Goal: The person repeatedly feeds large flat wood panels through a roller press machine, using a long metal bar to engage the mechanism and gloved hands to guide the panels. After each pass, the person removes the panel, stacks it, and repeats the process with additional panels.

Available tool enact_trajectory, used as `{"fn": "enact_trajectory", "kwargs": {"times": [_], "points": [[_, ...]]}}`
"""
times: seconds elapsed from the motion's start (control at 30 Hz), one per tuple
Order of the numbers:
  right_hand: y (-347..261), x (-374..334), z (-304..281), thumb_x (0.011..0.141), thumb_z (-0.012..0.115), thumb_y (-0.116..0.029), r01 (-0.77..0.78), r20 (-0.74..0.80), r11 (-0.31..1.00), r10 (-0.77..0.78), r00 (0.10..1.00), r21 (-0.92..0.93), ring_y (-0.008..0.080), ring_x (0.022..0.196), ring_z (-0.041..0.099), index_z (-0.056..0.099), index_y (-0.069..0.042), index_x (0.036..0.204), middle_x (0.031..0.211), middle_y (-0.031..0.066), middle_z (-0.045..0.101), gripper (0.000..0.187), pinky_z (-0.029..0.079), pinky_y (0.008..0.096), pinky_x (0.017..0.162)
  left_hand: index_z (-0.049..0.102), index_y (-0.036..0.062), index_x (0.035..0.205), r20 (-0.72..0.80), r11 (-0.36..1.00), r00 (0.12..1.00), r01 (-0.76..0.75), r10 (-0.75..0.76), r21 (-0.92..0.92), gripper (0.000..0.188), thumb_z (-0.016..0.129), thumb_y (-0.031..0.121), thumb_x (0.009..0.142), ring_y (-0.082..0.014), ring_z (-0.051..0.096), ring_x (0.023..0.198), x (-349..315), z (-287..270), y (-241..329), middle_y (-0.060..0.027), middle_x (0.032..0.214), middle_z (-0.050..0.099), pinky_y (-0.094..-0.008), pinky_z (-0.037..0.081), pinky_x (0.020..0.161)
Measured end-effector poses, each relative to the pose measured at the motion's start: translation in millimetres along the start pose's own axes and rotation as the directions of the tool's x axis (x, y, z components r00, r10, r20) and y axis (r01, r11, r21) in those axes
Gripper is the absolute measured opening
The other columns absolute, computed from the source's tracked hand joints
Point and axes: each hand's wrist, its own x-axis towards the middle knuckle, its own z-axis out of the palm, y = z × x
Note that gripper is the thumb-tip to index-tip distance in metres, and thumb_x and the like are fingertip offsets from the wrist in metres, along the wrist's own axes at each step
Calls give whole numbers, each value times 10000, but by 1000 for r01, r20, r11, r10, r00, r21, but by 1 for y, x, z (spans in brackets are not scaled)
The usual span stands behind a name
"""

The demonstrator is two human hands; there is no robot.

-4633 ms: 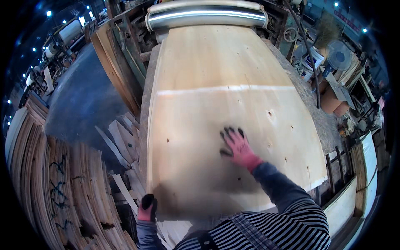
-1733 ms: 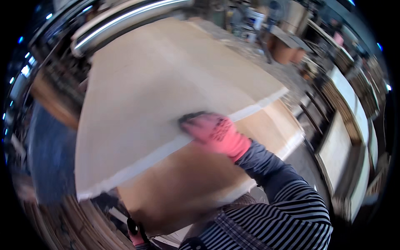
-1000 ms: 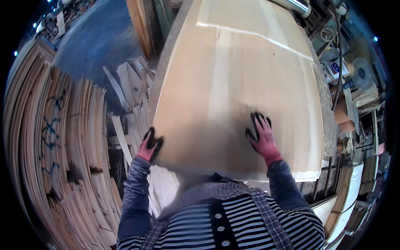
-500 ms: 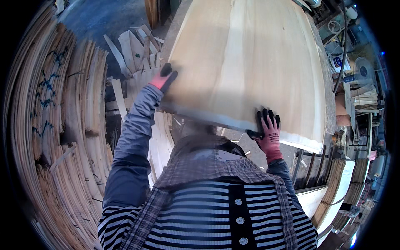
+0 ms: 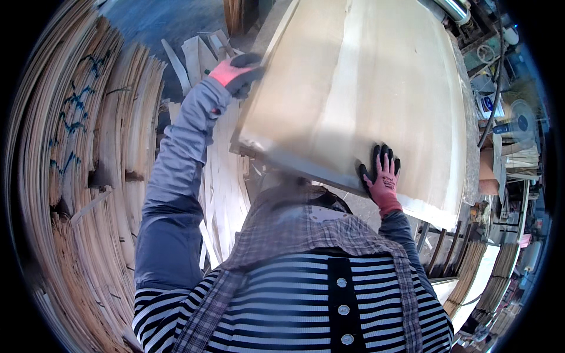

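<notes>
A wide, pale wood veneer sheet with a whitish band down it lies on top of a stack in front of me. My left hand, in a pink and black glove, is at the sheet's left edge, its fingers curled against that edge; the fingertips are partly hidden. My right hand, gloved the same way, rests flat on the sheet near its front edge with the fingers stretched out. Along the front left corner, the edges of sheets beneath show.
Tall bundles of veneer stand along the left. Loose wood strips lie between them and the stack. At the right are a fan, a dark hanging cable and more stacked sheets. A metal roller shows at the far right.
My left hand has moved forward along the sheet's left edge. The sheet's front left corner now shows more plainly, with layered edges below. My right hand stays flat near the front edge.
</notes>
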Motion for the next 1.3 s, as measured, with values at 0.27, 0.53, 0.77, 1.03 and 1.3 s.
{"fn": "enact_trajectory", "kwargs": {"times": [0.27, 0.53, 0.77, 1.03, 1.3], "points": [[-6, -21, -15, 528, 734, -425, 367, -180, 920, -341, 923, 136, 334, 1258, 170, 184, -58, 1329, 1358, 175, 199, 1038, 75, 487, 1031, 397, 42, 1235, 154, 794, 782, -571, 604, -210, 375, 424, 76, 863, -222, 447, 1114, 26, 52, -17, -143, 1215, 448, -300, 367, 927], [-15, -25, -12, 518, 725, -449, 251, -83, 959, -242, 967, 129, 332, 1249, 187, 229, -51, 1314, 1333, 164, 249, 1019, 64, 485, 1036, 262, -5, 1292, 37, 512, 748, -417, 663, -751, 493, 458, 113, 855, -192, 355, 1181, 67, 76, -83, -129, 1294, 347, -276, 317, 968], [-29, -39, -12, 514, 714, -483, 284, -119, 945, -267, 956, 162, 368, 1226, 214, 284, -5, 1264, 1303, 202, 276, 988, 86, 533, 1008, 220, 119, 1335, 66, 637, 955, -243, 288, 732, 758, 634, 176, 702, -326, 124, 1281, 21, 42, -4, -175, 1383, 153, -374, 219, 1019], [-36, -47, -26, 595, 657, -451, 265, -389, 945, -174, 905, 193, 390, 1190, 282, 329, 8, 1241, 1269, 208, 338, 858, 146, 516, 1003, 434, 102, 1196, 135, 804, 794, -577, 593, -142, 555, 658, 180, 695, -235, 423, 1107, 24, 37, 31, -98, 1183, 475, -343, 341, 947], [5, -24, -130, 436, 688, -193, 304, -595, 949, -198, 779, 81, 291, 915, 526, 562, -60, 1024, 1012, 107, 553, 616, 423, 395, 830, 520, 31, 1094, -76, 937, 934, -350, 348, -14, 383, 607, 200, 762, -174, 493, 996, 21, 1, -68, -86, 1004, 572, -302, 402, 847]]}}
